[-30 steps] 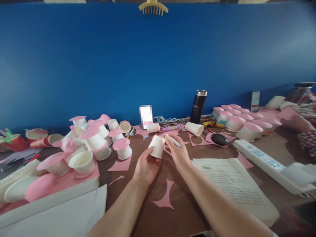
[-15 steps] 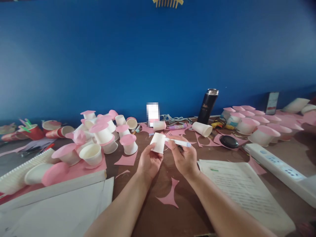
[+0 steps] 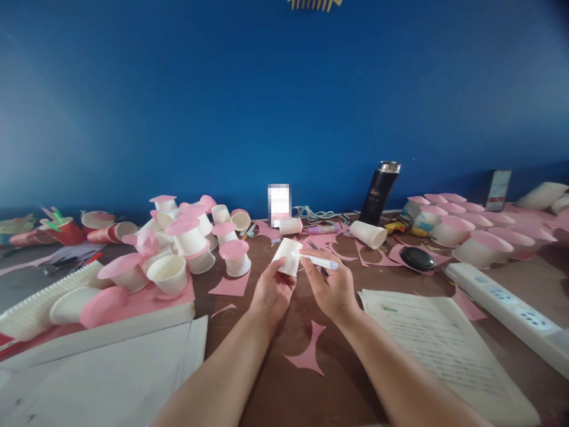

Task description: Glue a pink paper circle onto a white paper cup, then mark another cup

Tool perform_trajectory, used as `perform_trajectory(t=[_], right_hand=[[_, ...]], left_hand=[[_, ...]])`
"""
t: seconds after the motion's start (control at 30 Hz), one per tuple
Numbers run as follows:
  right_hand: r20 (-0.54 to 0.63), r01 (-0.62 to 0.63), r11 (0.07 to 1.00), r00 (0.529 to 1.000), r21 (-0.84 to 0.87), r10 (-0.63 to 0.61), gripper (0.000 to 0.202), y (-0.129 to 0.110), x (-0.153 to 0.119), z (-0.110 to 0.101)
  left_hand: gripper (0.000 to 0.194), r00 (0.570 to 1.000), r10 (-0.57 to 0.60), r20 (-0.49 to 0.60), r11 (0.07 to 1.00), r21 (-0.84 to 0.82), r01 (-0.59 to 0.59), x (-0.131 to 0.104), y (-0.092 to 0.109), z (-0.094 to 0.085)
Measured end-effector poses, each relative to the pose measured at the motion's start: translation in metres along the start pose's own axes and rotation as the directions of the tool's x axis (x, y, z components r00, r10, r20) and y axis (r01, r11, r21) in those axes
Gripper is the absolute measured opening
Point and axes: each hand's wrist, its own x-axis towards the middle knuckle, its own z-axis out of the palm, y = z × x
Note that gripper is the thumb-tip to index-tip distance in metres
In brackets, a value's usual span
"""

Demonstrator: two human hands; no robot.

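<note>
My left hand [image 3: 274,289] is closed around the lower side of a white paper cup [image 3: 288,256], which it holds tilted above the brown table. A white marker pen [image 3: 317,260] lies pinched in my right hand [image 3: 332,287], its tip pointing left at the side of the cup. Whether the tip touches the paper I cannot tell. Under my wrists a curved pink paper scrap [image 3: 309,351] lies on the table [image 3: 267,391]. Just left of my left hand stands a white cup topped with a pink paper disc [image 3: 234,249].
Many cups with pink discs crowd the left [image 3: 184,228] and right. At the back stand a black flask [image 3: 379,193] and a cup lying on its side [image 3: 368,234]. Written sheets [image 3: 440,338], a power strip [image 3: 511,302] and a black round object [image 3: 416,258] are on the right.
The view has shifted slightly, so most things sit a little further right. The pen's tip has moved onto the cup's side in view, and the pen tilts down more to the right.
</note>
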Motion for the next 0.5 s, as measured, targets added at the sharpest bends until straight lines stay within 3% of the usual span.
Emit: perform_trajectory(t=[0.5], right_hand=[[-0.020,-0.042,0.998,0.999,-0.035,0.042,0.018,0.0054,0.0002,0.0004]], left_hand=[[0.012,0.998,0.030,-0.055,0.997,0.072,-0.026,0.0024,-0.0011,-0.0004]])
